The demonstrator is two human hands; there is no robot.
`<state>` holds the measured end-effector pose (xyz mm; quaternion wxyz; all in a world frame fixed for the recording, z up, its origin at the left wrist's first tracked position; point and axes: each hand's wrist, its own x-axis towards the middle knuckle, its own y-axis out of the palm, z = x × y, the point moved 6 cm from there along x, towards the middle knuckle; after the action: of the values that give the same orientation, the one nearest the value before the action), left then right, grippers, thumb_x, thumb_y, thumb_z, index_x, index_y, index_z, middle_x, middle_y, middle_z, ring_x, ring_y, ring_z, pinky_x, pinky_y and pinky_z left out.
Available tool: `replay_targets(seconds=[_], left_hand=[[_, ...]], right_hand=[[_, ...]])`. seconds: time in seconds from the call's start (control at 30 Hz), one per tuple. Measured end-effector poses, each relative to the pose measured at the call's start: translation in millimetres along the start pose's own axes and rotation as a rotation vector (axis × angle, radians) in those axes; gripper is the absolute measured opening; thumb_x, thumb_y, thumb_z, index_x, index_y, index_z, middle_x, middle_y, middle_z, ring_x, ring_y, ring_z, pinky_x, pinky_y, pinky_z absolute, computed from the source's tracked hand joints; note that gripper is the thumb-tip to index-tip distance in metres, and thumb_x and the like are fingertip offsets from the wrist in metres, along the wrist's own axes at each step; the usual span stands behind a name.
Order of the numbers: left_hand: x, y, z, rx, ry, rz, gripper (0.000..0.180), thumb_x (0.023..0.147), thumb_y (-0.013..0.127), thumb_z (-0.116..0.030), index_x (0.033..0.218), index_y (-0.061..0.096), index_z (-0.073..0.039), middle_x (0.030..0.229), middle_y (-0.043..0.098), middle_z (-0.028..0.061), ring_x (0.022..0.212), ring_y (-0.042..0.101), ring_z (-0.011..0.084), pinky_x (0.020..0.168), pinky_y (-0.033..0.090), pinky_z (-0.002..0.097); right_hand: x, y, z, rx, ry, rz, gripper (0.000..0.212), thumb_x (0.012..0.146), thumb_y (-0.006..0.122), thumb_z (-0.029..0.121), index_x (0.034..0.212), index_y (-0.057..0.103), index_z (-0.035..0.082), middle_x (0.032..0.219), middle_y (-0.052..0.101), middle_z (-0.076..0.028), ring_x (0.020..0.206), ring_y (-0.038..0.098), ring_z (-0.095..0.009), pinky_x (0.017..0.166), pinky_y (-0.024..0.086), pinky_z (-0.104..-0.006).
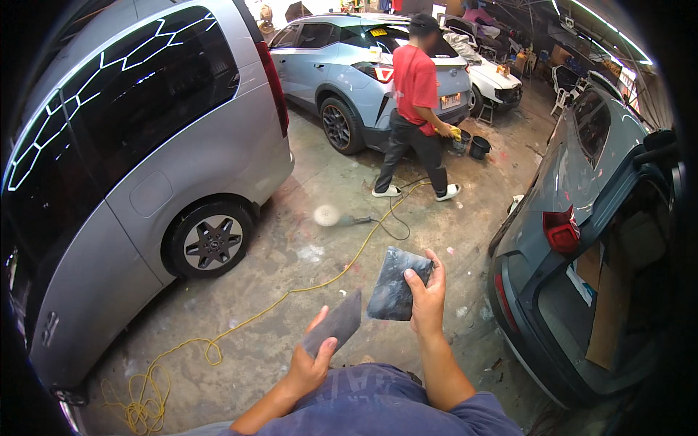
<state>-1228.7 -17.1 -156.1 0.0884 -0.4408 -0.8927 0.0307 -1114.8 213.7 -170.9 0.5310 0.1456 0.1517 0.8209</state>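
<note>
In front of my torso, my left hand (311,368) pinches a flat, dark grey sandpaper sheet (337,321) between thumb and fingers, tilted up to the right. My right hand (427,299) grips a second sandpaper sheet (390,288), roughly square and blackish with pale, dusty smears. Its thumb presses on the front face while the fingers wrap behind the right edge. The two sheets are close together but apart, above the concrete floor.
A silver van (156,192) stands at left and a grey car (542,240) with its rear open at right. On the floor lie a power tool with a round pale pad (326,215) and a yellow cord (320,286). A person in red (414,87) walks by a light-blue car (305,73) and black buckets (479,148).
</note>
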Motion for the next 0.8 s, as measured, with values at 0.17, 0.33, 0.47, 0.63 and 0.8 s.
replay_targets(seconds=[0.17,0.33,0.47,0.63,0.8], left_hand=[[7.8,-12.2,1.7,0.042,0.013,-0.090,0.041,0.097,0.061,-0.011,0.136,0.055,0.002,0.135,0.059,0.0211,0.118,0.061,0.0261,0.100,0.046,0.0343],[12.4,6.8,-14.8,0.380,0.245,0.028,0.034,0.093,0.067,-0.009,0.124,0.060,0.003,0.120,0.066,0.0190,0.108,0.065,0.0275,0.091,0.050,0.0342],[13.4,-18.1,5.5,-0.069,-0.022,-0.285,0.027,0.094,0.067,-0.008,0.119,0.061,0.002,0.111,0.068,0.0106,0.100,0.064,0.0194,0.089,0.050,0.0314],[18.0,-13.0,7.6,-0.388,0.005,-0.250,0.035,0.097,0.064,-0.009,0.129,0.054,0.002,0.115,0.065,0.0074,0.104,0.060,0.0139,0.091,0.048,0.0286],[7.6,7.9,21.6,-0.604,-0.091,-0.151,0.034,0.098,0.061,-0.010,0.129,0.055,0.003,0.118,0.064,0.0068,0.106,0.058,0.0131,0.093,0.046,0.0291]], right_hand=[[7.0,-11.2,-16.2,0.119,0.026,0.009,0.062,0.093,0.064,0.003,0.146,0.032,-0.004,0.131,0.050,-0.014,0.115,0.052,-0.017,0.102,0.043,-0.0301],[-18.7,23.4,-40.1,0.015,0.133,0.213,0.063,0.093,0.067,0.008,0.145,0.034,-0.005,0.133,0.053,-0.014,0.120,0.052,-0.018,0.105,0.041,-0.0310],[-47.6,34.7,-54.8,-0.243,0.252,0.559,0.068,0.090,0.071,0.008,0.146,0.034,-0.005,0.130,0.054,-0.014,0.118,0.054,-0.015,0.101,0.045,-0.0303],[-51.9,35.3,-50.7,0.158,0.484,0.380,0.053,0.093,0.070,0.016,0.137,0.047,-0.002,0.120,0.062,-0.009,0.110,0.061,-0.016,0.097,0.049,-0.0319],[-54.7,35.8,-51.7,0.503,0.699,0.360,0.030,0.097,0.065,0.020,0.122,0.059,0.003,0.112,0.067,-0.006,0.101,0.065,-0.018,0.091,0.053,-0.0352]])
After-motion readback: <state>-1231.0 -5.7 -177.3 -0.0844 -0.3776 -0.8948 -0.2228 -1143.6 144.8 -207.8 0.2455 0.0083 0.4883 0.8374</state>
